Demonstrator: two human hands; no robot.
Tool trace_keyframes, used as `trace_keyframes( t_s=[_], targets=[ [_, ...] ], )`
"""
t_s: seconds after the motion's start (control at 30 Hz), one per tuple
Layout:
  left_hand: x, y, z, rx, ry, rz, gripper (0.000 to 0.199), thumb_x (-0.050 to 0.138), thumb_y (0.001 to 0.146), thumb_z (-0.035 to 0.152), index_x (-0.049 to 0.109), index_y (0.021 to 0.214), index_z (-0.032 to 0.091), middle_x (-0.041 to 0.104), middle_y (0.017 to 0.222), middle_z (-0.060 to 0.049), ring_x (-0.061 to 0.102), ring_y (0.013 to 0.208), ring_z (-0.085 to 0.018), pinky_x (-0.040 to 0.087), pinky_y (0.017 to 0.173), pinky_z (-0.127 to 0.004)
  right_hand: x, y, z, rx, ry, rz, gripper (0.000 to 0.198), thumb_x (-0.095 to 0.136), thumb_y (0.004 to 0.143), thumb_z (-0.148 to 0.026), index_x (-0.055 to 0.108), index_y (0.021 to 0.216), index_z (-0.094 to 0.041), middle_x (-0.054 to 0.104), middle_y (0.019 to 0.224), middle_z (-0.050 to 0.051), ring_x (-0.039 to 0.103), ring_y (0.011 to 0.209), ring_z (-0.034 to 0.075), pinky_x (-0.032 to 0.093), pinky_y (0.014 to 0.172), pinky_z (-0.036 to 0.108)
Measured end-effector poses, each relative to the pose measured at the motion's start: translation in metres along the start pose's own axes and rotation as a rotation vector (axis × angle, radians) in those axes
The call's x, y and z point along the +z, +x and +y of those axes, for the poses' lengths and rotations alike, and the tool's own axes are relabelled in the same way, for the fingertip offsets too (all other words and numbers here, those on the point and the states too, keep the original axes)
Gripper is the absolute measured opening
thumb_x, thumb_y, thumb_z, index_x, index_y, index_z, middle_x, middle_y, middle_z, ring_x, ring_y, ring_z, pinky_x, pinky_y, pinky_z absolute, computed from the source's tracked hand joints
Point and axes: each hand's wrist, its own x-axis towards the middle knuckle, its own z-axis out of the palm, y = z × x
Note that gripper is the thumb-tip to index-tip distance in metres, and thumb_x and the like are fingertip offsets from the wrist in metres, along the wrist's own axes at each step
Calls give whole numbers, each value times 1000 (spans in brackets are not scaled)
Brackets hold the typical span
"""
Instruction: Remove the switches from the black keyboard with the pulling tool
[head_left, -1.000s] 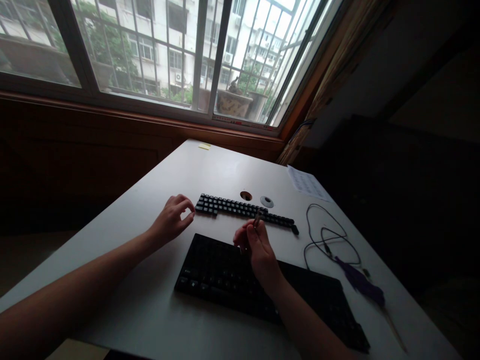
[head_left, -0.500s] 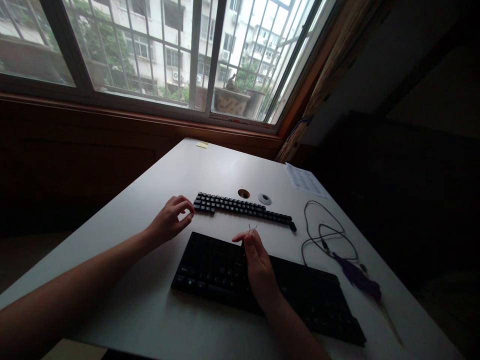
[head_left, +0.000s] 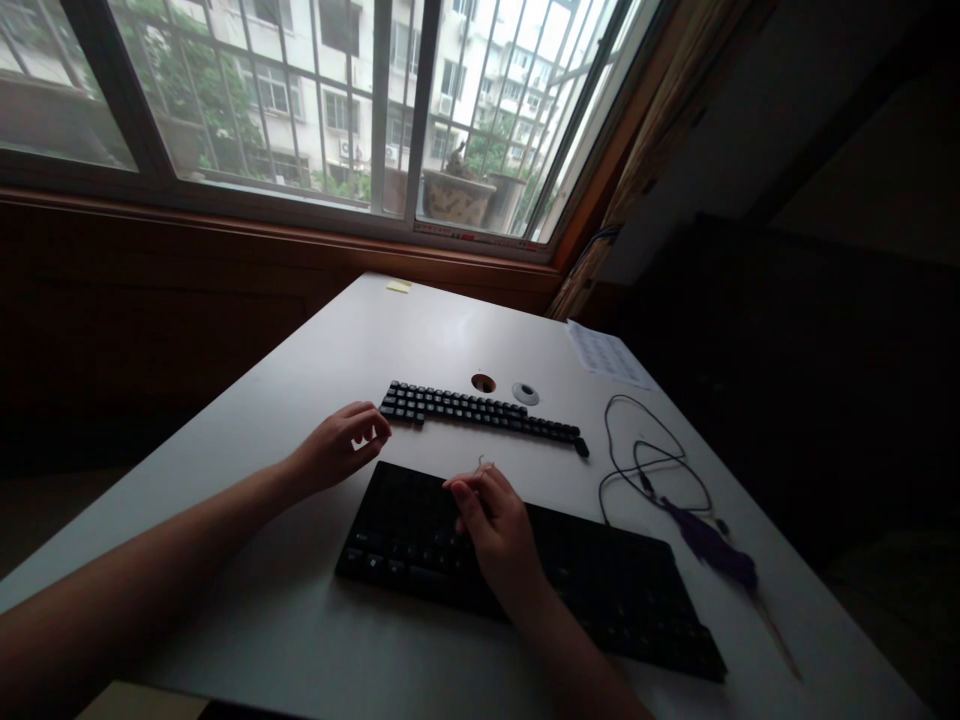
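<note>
Looks like most keycaps are already off and lined up in a row of keycaps [head_left: 480, 412] behind the keyboard [head_left: 525, 565] on the surface [head_left: 300, 620], right hand [head_left: 491, 525] pinching a wire puller [head_left: 485, 465] over it, left hand [head_left: 341, 448] loosely curled, empty as far as visible.

Black keyboard [head_left: 600, 590] lying flat on the white desk [head_left: 300, 620], lower centre of the frame, slanting down toward the lower right, key tops dark and hard to read. Thin wire puller [head_left: 484, 465], pinched at its lower end, loops standing up just above the keyboard's far edge. Rows of loose black keycaps [head_left: 480, 412] lined up mid-frame, beyond the keyboard.
</note>
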Motion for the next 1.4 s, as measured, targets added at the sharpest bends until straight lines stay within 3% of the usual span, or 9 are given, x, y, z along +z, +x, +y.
trace_keyframes(
  t_s=[0.37,0.8,1.03,1.4],
  targets=[
    [4,-2,-3,57,30,-45,11,50,91,16,60,87,19,58,80,-2,52,71,-13,46,65,-26,3,-1,1,-67,-205,-122,22,53,97,-35,60,82,-21,54,78,0,57,69,14,43,65,26],
    [5,-1,-2,125,35,-43,12,51,93,16,60,86,16,59,79,-3,51,72,-13,46,66,-25,7,-6,3,-286,-496,-229,22,56,96,-31,55,76,-20,54,75,1,52,67,15,38,62,26],
    [7,-2,-6,133,47,-51,11,51,94,16,61,87,16,59,80,-3,51,73,-13,46,66,-25,6,-6,7,-214,-383,-87,24,55,95,-29,53,73,-20,56,73,1,54,63,14,41,62,26],
    [8,-4,2,149,-9,-97,11,51,91,13,61,90,16,58,83,-5,53,71,-13,46,62,-23,5,-9,11,-149,-331,-67,25,50,99,-33,55,78,-20,57,74,1,56,67,15,43,66,27]
  ],
)
